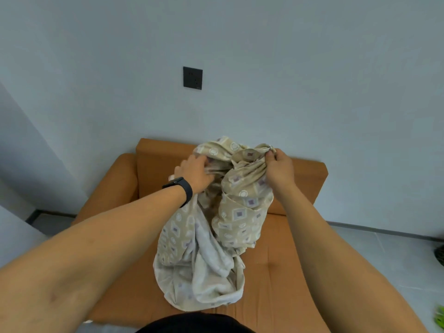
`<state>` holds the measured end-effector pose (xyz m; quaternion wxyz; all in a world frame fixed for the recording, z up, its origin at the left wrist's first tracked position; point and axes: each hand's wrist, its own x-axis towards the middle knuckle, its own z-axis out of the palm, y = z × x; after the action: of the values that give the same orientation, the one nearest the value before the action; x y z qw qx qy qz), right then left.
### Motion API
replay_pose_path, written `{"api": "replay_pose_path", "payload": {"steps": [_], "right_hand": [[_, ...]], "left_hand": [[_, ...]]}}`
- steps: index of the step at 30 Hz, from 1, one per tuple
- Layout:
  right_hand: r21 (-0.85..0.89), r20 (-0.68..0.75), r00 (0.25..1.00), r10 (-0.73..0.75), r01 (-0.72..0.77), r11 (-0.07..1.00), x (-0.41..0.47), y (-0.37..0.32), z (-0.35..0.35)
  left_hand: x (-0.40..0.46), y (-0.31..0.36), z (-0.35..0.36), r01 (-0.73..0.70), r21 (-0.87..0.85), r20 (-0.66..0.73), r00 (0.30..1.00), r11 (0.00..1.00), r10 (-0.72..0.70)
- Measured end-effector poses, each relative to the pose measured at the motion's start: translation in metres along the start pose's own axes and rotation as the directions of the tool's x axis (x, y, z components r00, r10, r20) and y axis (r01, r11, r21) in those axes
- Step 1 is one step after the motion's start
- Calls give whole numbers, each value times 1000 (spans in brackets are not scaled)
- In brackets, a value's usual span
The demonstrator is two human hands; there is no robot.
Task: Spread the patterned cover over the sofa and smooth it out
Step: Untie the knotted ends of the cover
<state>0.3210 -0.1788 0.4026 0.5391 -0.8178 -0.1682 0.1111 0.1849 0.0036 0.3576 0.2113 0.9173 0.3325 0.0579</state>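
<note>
While bunched, cover [216, 219]: soft beige cloth, squares and circles, pale fleecy underside; hangs long-axis down from my hands onto sofa [276, 260] seat, orange, smooth. Right hand [280, 170] pinches a gathered top corner; left hand [197, 171], fingers curled into folds just beside. Both equally near; I judge unfurling comes next.
</note>
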Motion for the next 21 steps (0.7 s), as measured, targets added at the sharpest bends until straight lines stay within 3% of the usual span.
{"api": "replay_pose_path", "payload": {"steps": [4,7,9,11,12,14,16,19,21], "right_hand": [[31,124,992,-4,1,1000,-13,4,21],[34,121,993,12,-17,999,-19,15,23],[51,109,993,39,-45,998,-21,24,21],[67,130,990,47,-57,996,-26,32,22],[72,151,988,45,-56,996,-30,32,24],[68,174,985,15,-28,997,-38,34,30],[28,154,987,-47,43,999,-49,35,32],[-183,68,987,-143,153,971,-73,44,22],[-237,92,987,-130,149,960,-96,60,15]], "left_hand": [[-25,24,18,-108,-358,262,942,927,211],[-40,21,35,-27,-493,420,868,870,265],[-51,12,53,104,-586,529,800,804,282],[-64,7,72,189,-648,552,784,738,283],[-71,7,79,194,-687,515,810,700,281],[-79,12,90,181,-748,386,902,638,196],[-86,18,96,245,-789,333,941,563,56],[-96,29,99,454,-832,451,888,319,-86],[-100,30,97,527,-839,508,848,135,-153]]}}
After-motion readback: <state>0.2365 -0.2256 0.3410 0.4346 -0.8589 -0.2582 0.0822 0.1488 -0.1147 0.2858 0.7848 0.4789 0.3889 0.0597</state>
